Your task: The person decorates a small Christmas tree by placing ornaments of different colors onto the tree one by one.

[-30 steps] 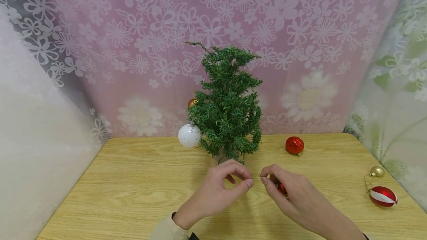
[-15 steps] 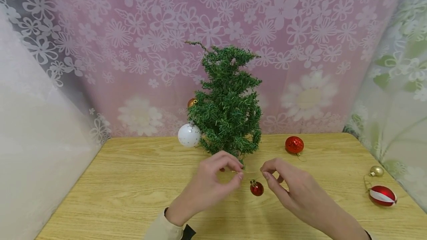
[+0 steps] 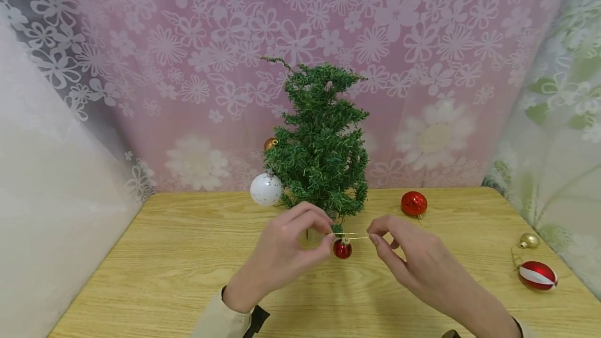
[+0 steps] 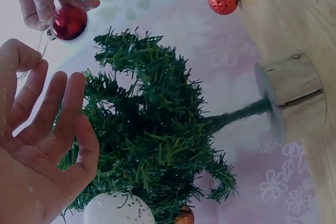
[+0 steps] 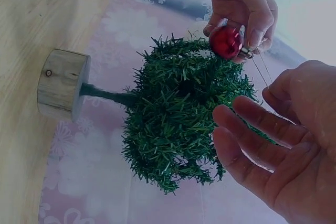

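A small red Christmas bauble [image 3: 342, 249] hangs from a thin gold string loop [image 3: 354, 234] drawn taut between both hands in the head view. My left hand [image 3: 281, 254] pinches one end of the loop between thumb and forefinger. The other end is pinched by my right hand [image 3: 420, 262]. In the left wrist view the shiny bauble [image 4: 70, 23] is seen near the fingers of the far hand. Just behind the hands stands a small green artificial Christmas tree [image 3: 324, 145]. From its left side hang a white bauble [image 3: 266, 190] and an orange bauble [image 3: 269, 144], the latter partly hidden.
On the wooden table [image 3: 188, 265] lie a red bauble [image 3: 414, 204] at the back right, a small gold bauble [image 3: 529, 241] and a red-and-white striped ornament [image 3: 537, 275] near the right edge. The tree's wooden base [image 5: 62, 85] shows in the wrist views. Floral curtains [image 3: 202, 67] stand behind.
The red bauble has come out from beside the right hand's fingers and now dangles nearer the left hand. The left hand has drawn leftward and away, stretching the string open; both hands have risen slightly.
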The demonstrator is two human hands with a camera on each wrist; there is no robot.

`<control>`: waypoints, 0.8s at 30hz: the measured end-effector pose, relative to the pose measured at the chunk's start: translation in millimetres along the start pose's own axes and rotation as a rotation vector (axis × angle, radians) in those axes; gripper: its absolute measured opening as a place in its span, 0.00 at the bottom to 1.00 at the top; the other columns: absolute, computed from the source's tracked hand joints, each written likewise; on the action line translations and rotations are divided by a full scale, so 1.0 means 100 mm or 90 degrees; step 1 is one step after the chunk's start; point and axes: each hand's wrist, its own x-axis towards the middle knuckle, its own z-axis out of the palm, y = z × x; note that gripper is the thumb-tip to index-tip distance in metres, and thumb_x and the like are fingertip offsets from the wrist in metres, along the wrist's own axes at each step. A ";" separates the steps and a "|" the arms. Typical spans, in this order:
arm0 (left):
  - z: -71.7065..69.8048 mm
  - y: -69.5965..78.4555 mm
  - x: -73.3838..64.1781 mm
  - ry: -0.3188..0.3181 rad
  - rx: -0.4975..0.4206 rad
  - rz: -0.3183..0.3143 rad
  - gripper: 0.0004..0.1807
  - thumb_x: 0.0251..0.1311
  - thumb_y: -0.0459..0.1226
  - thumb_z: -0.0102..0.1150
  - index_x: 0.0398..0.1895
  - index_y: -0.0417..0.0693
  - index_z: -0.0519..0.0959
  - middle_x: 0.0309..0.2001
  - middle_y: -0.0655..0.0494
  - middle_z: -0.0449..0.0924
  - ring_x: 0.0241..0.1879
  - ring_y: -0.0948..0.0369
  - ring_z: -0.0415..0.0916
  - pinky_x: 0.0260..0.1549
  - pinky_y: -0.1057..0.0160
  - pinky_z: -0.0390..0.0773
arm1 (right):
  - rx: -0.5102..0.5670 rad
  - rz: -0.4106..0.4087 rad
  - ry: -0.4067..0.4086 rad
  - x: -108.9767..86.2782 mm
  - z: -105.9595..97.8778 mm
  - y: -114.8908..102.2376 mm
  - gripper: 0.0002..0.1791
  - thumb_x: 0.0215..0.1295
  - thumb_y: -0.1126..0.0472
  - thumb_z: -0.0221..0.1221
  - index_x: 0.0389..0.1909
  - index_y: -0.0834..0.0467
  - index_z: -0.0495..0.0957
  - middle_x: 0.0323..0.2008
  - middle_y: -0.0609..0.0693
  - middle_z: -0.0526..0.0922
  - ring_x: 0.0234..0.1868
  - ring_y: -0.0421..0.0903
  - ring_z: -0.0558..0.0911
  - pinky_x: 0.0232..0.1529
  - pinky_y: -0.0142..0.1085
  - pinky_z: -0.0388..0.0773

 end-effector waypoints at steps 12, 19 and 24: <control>-0.08 0.02 0.03 0.029 -0.017 -0.018 0.04 0.65 0.33 0.65 0.38 0.53 0.83 0.42 0.63 0.83 0.37 0.70 0.79 0.41 0.79 0.77 | 0.013 -0.027 0.037 0.14 -0.01 0.01 0.11 0.81 0.54 0.50 0.43 0.54 0.77 0.39 0.41 0.82 0.32 0.32 0.80 0.35 0.20 0.77; -0.17 0.03 0.12 0.057 -0.026 0.002 0.02 0.68 0.34 0.62 0.38 0.52 0.83 0.41 0.61 0.83 0.36 0.68 0.79 0.39 0.78 0.78 | -0.002 -0.043 0.059 0.26 -0.05 -0.02 0.20 0.82 0.47 0.42 0.43 0.55 0.78 0.38 0.41 0.82 0.32 0.33 0.79 0.37 0.20 0.77; -0.24 0.01 0.19 0.072 -0.021 0.006 0.02 0.67 0.33 0.64 0.38 0.50 0.83 0.41 0.59 0.83 0.37 0.67 0.80 0.40 0.75 0.80 | -0.002 -0.058 0.073 0.37 -0.07 -0.02 0.21 0.82 0.47 0.42 0.42 0.56 0.78 0.38 0.42 0.83 0.33 0.34 0.80 0.37 0.21 0.78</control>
